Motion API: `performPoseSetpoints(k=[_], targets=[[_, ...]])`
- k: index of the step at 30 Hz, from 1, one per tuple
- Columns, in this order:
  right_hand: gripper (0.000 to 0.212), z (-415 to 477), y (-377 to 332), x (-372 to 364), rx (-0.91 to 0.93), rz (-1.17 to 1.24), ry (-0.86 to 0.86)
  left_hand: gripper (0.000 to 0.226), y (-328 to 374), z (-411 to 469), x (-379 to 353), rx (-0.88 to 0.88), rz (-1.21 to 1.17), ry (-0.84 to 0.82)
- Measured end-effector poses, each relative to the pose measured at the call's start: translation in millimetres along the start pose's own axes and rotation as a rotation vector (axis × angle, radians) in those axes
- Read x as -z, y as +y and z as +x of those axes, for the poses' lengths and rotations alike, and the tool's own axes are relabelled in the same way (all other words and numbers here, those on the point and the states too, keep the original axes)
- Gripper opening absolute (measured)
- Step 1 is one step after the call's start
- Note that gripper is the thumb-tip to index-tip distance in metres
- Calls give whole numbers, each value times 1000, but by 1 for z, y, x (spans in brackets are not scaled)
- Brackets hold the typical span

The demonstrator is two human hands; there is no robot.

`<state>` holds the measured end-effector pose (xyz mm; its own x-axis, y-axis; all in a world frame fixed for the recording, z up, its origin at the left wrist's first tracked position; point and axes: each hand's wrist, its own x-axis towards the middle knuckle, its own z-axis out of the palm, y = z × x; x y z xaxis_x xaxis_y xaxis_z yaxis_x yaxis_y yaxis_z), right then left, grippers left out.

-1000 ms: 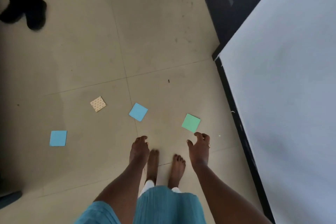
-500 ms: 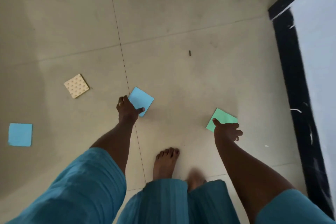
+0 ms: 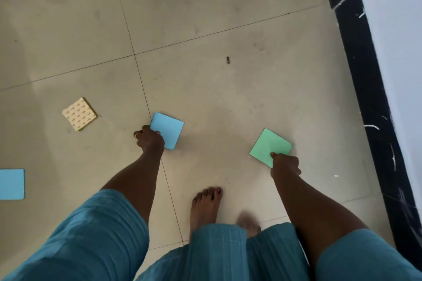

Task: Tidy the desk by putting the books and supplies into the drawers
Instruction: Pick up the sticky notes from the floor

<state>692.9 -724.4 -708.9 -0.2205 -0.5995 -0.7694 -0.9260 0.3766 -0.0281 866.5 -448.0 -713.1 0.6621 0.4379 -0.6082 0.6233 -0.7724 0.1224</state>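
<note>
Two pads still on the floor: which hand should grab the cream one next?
Left, probably. The left hand, gripping a blue pad, is much nearer the cream pad; the right hand holds the green pad far across.

— What sort of place is this?
— It looks like a room in a home: a beige tiled floor (image 3: 205, 98) with scuff marks, a black skirting strip (image 3: 370, 98) below a pale wall (image 3: 402, 41).
— Anything else?
— Bare feet (image 3: 205, 205) on the tiles and sticky-note pads (image 3: 80, 113) scattered about.
</note>
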Motion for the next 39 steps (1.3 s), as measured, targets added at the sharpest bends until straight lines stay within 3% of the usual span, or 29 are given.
performPoseSetpoints(k=[2, 4, 8, 11, 14, 18, 25, 32, 39], targets=[[42, -12, 2, 8, 50, 126, -54, 32, 2, -17, 3, -42, -54, -14], [32, -30, 3, 19, 83, 180, 7, 30, 6, -41, 9, -58, -126, -74], [31, -79, 13, 50, 69, 350, 76, 34, 19, -106, 29, -43, -171, -227], [32, -119, 29, 83, -1, 500, 61, 32, 28, -160, 48, 16, -379, -357], [31, -160, 43, 120, -53, 622, 55, 33, 39, -214, 75, -3, -419, -438], [31, -215, 71, 183, -144, 780, 59, 33, 49, -290, 108, -128, -348, -490], [36, -298, 133, 316, -246, 1287, 41, 28, 53, -427, 150, -440, -120, -506], [36, -352, 236, 399, -266, 1544, 146, 29, 43, -559, 152, -651, 2, -574], [33, -407, 372, 454, -276, 1654, 299, 26, -32, -704, 161, -844, 30, -690]])
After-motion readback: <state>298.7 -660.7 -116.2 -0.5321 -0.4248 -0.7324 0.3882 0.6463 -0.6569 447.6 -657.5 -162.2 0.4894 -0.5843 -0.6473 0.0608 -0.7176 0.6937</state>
